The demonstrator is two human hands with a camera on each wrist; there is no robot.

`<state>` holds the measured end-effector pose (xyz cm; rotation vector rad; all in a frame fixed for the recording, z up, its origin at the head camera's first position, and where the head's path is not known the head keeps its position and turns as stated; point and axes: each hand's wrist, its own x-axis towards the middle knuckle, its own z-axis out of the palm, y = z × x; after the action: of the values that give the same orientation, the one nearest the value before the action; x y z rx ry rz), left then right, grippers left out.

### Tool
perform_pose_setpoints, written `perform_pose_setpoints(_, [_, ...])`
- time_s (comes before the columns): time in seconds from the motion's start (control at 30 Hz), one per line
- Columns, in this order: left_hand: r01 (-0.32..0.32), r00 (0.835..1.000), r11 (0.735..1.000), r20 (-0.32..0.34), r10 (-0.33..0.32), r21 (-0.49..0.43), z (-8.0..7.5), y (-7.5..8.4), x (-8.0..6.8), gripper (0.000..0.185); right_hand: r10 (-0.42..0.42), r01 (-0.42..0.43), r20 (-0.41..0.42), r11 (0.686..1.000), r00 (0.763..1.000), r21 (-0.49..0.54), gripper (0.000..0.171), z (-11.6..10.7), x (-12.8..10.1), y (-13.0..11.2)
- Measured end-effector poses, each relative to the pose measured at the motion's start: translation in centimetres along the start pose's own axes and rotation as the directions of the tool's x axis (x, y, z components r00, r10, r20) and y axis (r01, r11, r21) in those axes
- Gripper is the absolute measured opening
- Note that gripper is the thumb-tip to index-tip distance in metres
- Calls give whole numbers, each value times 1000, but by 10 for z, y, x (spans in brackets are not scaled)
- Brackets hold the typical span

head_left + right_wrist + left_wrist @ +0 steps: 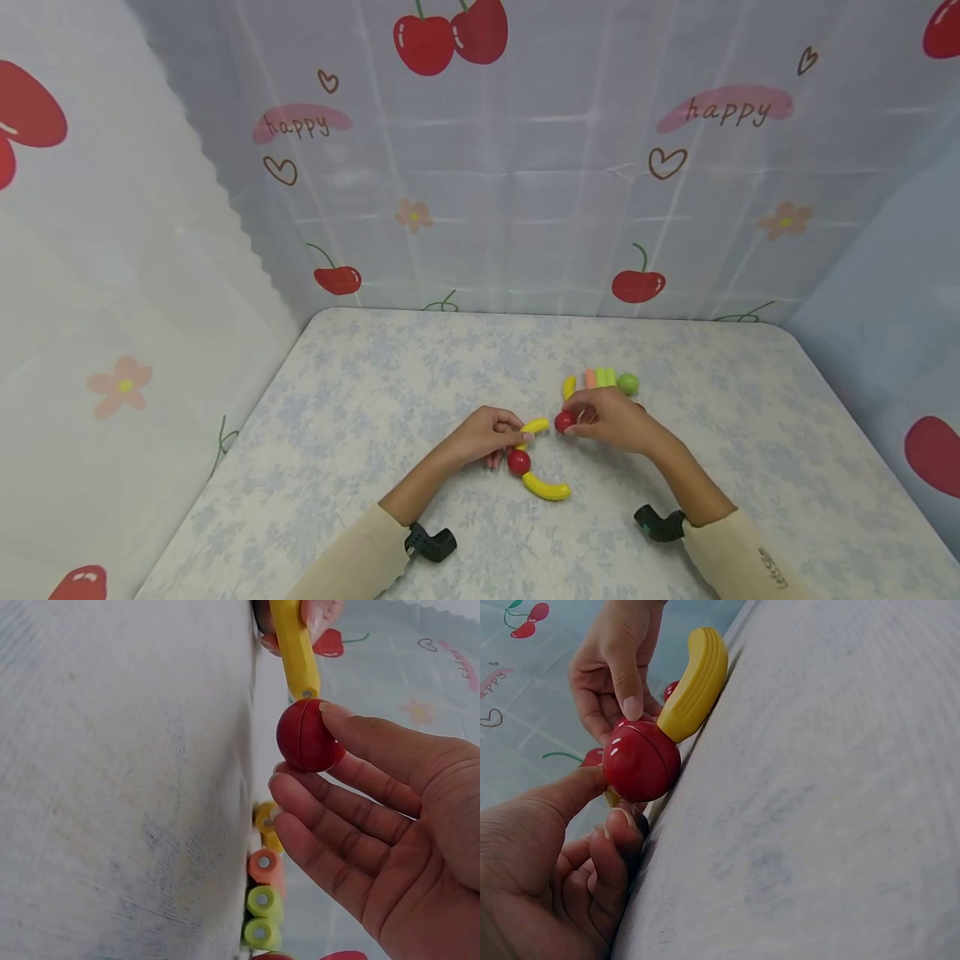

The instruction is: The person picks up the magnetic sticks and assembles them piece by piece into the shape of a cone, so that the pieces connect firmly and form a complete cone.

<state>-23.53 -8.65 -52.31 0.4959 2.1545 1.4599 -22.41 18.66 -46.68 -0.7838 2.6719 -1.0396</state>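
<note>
My left hand pinches a yellow curved piece near the middle of the table. That piece joins a red ball, and a second yellow curved piece lies on the table below it. In the left wrist view my thumb sits against this red ball, with the lower yellow curved piece beyond it. My right hand pinches another red ball between thumb and fingertips. It holds that ball right at the free end of the yellow piece.
Loose pieces lie just behind my right hand: a yellow one, an orange one, green ones and a green ball. The flowered table is walled by cherry-print curtains at the back and both sides.
</note>
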Motion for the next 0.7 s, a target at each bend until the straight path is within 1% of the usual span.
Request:
perform_pose_setpoints(0.43, [2,1000,1000,-1,-2,-6,0,1,0,22,-10,10,14,1000,1000,4,27,7,3,-2])
perform_pose_setpoints(0.7, [-23,1000,1000,14,23,-2,0,0,-1,21,-10,9,35,999,999,30,27,9,3,-2])
